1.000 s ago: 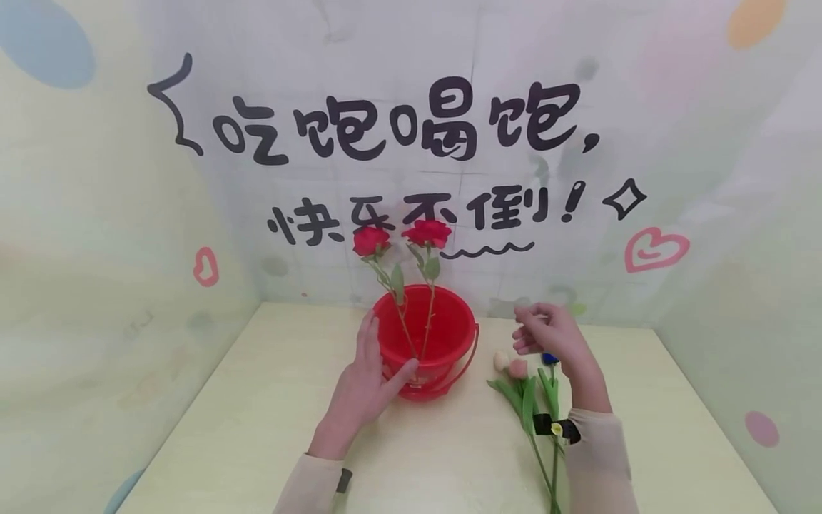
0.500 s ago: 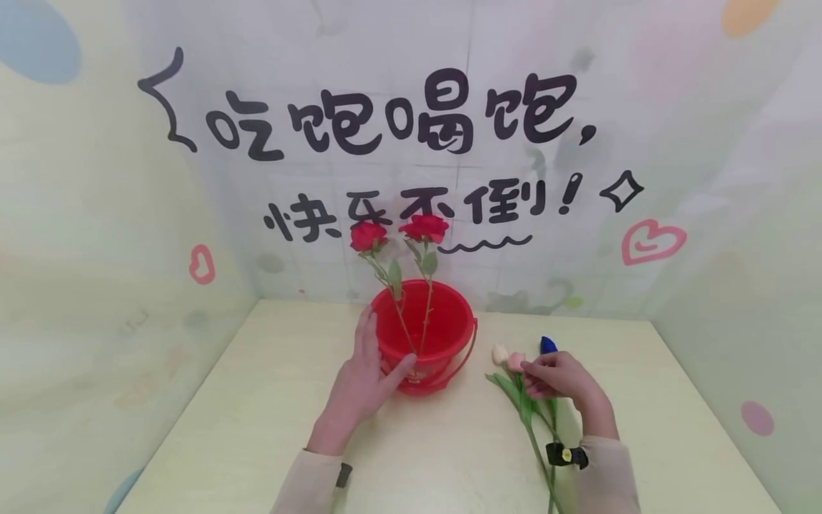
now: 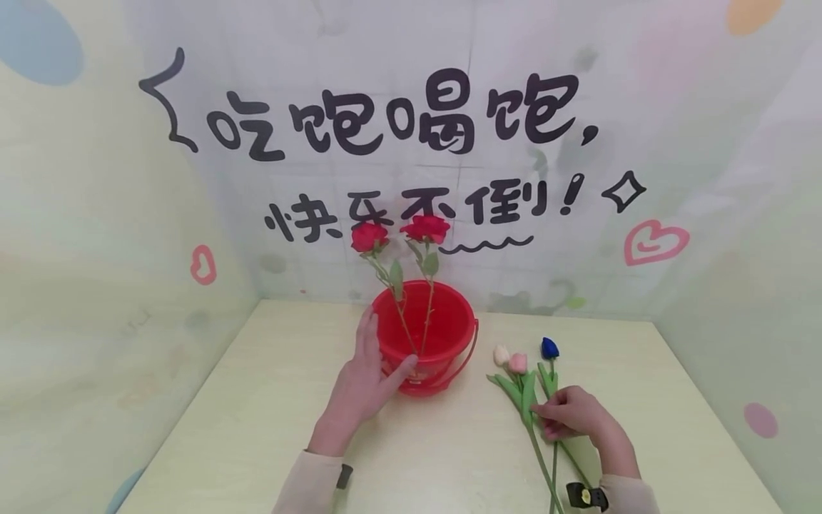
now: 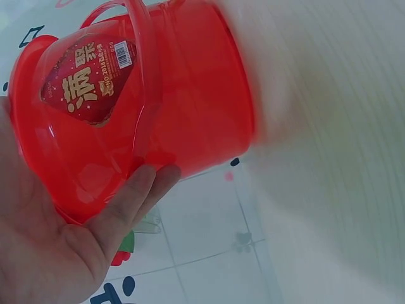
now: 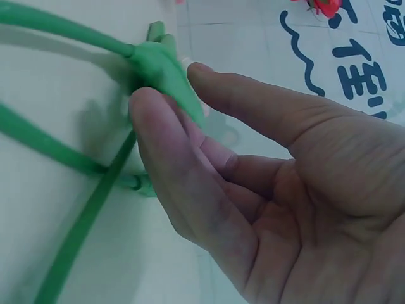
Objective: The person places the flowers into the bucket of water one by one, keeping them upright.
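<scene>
A red bucket (image 3: 457, 307) stands at mid-table with two red roses, the left rose (image 3: 369, 237) and the right rose (image 3: 427, 228), leaning out of it. My left hand (image 3: 362, 389) rests against its near left side, fingers extended along the outer wall and thumb at the front rim. On the right lie a cream tulip (image 3: 501, 355), a pink tulip (image 3: 517, 363) and a blue tulip (image 3: 549, 348), their green stems crossing. My right hand (image 3: 574, 414) hovers over those stems; in the right wrist view its thumb and forefinger are apart beside a green leaf (image 5: 166, 79), holding nothing.
The bucket's red handle (image 3: 474, 351) hangs down on its right. A printed cloth wall (image 3: 411, 43) with large black characters rises behind the pale wooden table (image 3: 282, 371), and more cloth encloses both sides.
My right hand has come down from above the tulip heads and back toward me, over the stems and leaves. My left hand stays at the bucket, which has not moved.
</scene>
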`<state>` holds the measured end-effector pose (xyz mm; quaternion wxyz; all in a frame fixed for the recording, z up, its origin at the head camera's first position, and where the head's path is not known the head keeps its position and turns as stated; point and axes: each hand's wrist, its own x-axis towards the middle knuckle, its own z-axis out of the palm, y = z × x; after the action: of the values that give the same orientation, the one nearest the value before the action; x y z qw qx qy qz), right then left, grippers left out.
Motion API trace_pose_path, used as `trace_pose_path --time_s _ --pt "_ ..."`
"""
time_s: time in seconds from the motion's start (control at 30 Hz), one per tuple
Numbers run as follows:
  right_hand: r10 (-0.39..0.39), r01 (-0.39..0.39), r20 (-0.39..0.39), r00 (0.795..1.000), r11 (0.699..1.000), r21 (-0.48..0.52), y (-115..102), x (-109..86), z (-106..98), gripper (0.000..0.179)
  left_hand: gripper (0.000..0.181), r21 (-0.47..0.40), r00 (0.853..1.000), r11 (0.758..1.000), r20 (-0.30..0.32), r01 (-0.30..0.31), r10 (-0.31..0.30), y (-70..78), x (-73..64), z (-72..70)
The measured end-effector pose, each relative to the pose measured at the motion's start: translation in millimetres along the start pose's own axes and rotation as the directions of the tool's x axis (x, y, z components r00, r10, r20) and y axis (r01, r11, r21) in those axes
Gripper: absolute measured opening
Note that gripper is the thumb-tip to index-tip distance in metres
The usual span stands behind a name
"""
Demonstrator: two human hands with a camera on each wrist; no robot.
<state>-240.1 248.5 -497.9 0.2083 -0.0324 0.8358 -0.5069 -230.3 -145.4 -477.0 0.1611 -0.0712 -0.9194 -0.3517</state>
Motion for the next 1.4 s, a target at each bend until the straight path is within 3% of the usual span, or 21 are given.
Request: trace_pose_path --time_s 0.47,1.07,1.4 --pt "0.069 -0.074 -0.076 0.995 0.994 -0.074 1 -12.4 17 0.021 0.121 0.008 1.000 1.000 0.013 0.010 -0.010 0.4 -0.4 -0.9" --pt "-0.002 -0.002 -0.021 1.000 0.983 -0.182 2 -16.7 27 0.017 0.121 0.006 1.000 1.000 0.000 -0.003 0.003 2.5 -3.4 -1.8" --pt "-0.024 0.022 -0.011 1.000 0.988 -0.152 2 -16.0 27 0.015 0.122 -0.001 1.000 1.000 0.007 0.003 -0.003 2.9 -2.7 -2.2"
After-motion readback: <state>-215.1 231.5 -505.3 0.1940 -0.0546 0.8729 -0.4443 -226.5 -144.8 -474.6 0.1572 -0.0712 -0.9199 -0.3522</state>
